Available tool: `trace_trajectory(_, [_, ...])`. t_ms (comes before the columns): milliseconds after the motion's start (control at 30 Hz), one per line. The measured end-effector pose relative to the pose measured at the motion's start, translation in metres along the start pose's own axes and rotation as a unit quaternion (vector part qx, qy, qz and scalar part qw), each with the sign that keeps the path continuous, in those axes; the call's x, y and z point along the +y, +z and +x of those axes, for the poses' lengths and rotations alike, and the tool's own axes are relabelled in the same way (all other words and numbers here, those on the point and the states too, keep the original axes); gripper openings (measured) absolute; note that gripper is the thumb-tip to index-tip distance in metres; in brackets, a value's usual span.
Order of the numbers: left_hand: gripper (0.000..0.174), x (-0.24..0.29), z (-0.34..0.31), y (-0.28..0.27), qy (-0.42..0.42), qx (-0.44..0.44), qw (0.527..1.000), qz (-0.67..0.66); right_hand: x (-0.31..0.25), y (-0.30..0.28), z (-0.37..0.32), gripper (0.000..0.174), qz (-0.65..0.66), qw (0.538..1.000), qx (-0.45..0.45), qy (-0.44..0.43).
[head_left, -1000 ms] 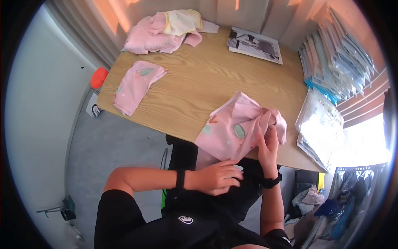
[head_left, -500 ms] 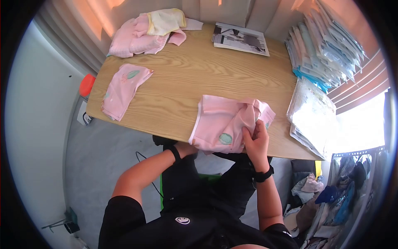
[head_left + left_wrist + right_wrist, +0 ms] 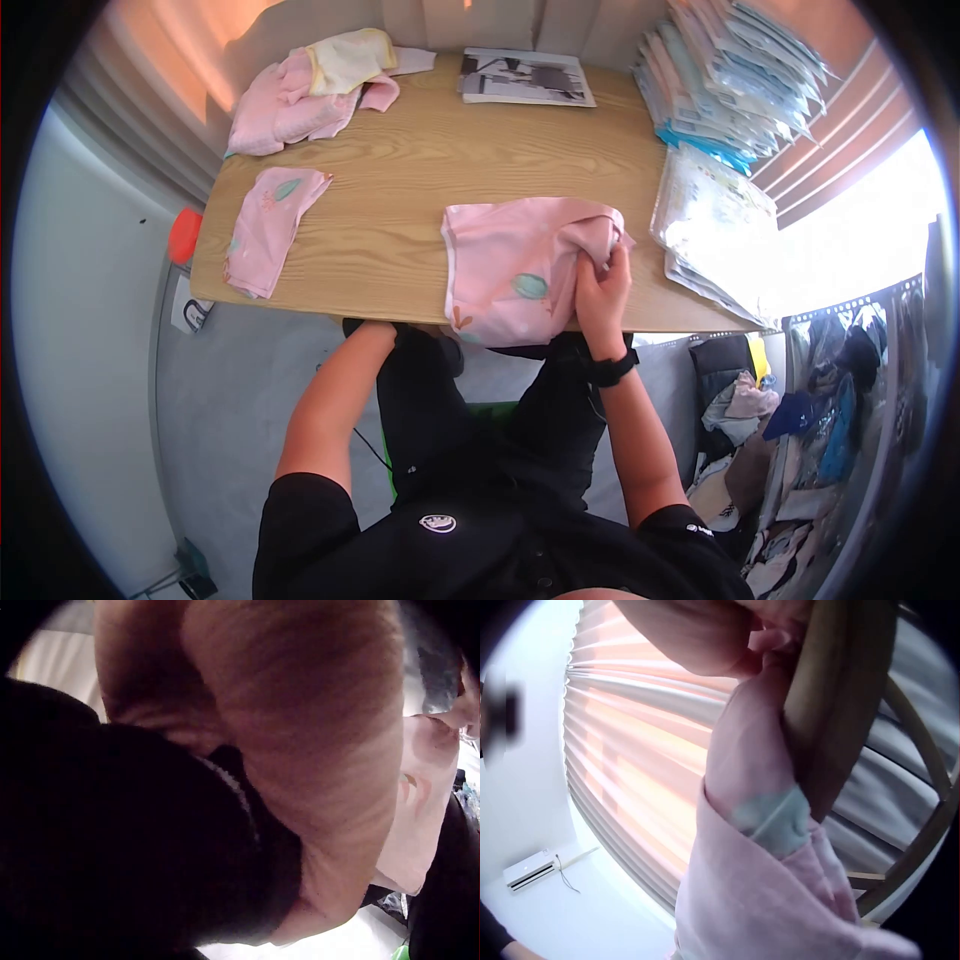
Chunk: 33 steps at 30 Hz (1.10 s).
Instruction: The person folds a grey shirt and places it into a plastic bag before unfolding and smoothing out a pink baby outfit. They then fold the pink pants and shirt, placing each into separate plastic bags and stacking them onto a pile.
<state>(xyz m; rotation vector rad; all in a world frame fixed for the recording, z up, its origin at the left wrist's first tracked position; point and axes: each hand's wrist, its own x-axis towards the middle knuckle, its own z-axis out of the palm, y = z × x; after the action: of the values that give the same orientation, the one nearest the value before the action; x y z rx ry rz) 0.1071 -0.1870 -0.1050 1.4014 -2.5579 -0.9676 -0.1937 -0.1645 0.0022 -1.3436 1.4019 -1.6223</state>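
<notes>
A pink garment (image 3: 500, 275) with green leaf prints and a white-edged left side lies at the table's front edge, its lower part hanging slightly over. At its bunched right side, my right hand (image 3: 605, 292) pinches the fabric between thumb and fingers. In the right wrist view the pink cloth (image 3: 746, 900) hangs down from the fingers beside the table edge (image 3: 840, 697). My left hand (image 3: 300, 742) is below the tabletop, hidden from the head view past the wrist. The left wrist view shows its heel and palm side close up, with its fingers out of sight.
To the left lies a folded pink printed piece (image 3: 268, 230). Behind it is a pile of pink and cream clothes (image 3: 290, 105). A printed picture sheet (image 3: 527, 78) lies at the back. Plastic-bagged packets (image 3: 725, 90) are stacked at right, with more bags (image 3: 710, 215) in front.
My left hand has moved from beside the garment to under the table edge. The garment has been turned and spread flatter, my right hand keeping its pinch. The head view has shifted.
</notes>
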Motion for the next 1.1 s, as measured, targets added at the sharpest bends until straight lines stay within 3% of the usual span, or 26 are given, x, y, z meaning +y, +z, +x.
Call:
trace_trajectory(200, [0.066, 0.021, -0.035, -0.006, -0.002, -0.065, 0.996, 0.064, 0.002, -0.001, -0.001, 0.018, -0.019, 0.999, 0.017, -0.028])
trace_trajectory(267, [0.067, 0.034, -0.064, 0.005, 0.0, 0.028, 0.997, 0.073, 0.005, 0.001, -0.001, 0.019, 0.007, 1.0, 0.019, -0.018])
trace_trajectory(300, [0.088, 0.039, -0.072, 0.012, 0.015, 0.106, 0.993, 0.053, 0.005, 0.002, -0.001, 0.02, 0.011, 1.0, 0.017, -0.008])
trace_trajectory(400, [0.079, 0.05, -0.11, 0.041, -0.153, 0.023, 0.987, 0.05, 0.002, 0.0, 0.0, 0.022, 0.015, 0.999, -0.002, 0.036])
trace_trajectory(467, [0.077, 0.058, -0.119, 0.051, -0.155, 0.069, 0.984, 0.054, 0.002, 0.0, 0.003, 0.024, 0.011, 0.997, -0.026, 0.077])
trace_trajectory(600, [0.08, 0.046, -0.103, 0.042, -0.138, 0.117, 0.981, 0.068, -0.007, 0.002, 0.003, 0.017, 0.009, 0.998, -0.025, 0.055])
trace_trajectory(633, [0.078, 0.048, -0.094, 0.034, -0.079, 0.186, 0.977, 0.071, -0.006, 0.002, 0.002, 0.017, 0.009, 0.998, -0.024, 0.062])
trace_trajectory(767, [0.072, 0.051, -0.078, 0.014, -0.112, 0.099, 0.989, 0.019, -0.005, 0.003, 0.002, 0.016, 0.031, 0.997, -0.018, 0.073])
trace_trajectory(867, [0.072, 0.082, -0.085, 0.009, -0.069, 0.174, 0.977, 0.103, -0.004, 0.006, -0.001, 0.016, 0.059, 0.997, -0.001, 0.056])
trace_trajectory(900, [0.068, 0.098, -0.085, 0.003, -0.075, 0.187, 0.976, 0.079, -0.004, 0.008, -0.001, 0.016, 0.066, 0.997, 0.005, 0.047])
trace_trajectory(967, [0.064, 0.13, -0.09, -0.009, -0.121, 0.163, 0.972, -0.119, 0.0, 0.001, -0.003, 0.016, 0.013, 0.998, -0.034, 0.048])
trace_trajectory(1000, [0.063, 0.141, -0.094, -0.011, -0.143, 0.148, 0.954, -0.217, 0.0, -0.001, -0.005, 0.016, -0.015, 0.997, -0.054, 0.05])
trace_trajectory(1033, [0.048, 0.145, -0.095, -0.012, -0.104, 0.174, 0.946, -0.253, -0.003, 0.0, -0.007, 0.016, -0.007, 0.997, -0.07, 0.044])
trace_trajectory(1100, [0.042, 0.157, -0.098, -0.021, -0.142, 0.206, 0.891, -0.378, -0.012, 0.001, -0.01, 0.015, 0.006, 0.995, -0.096, 0.032])
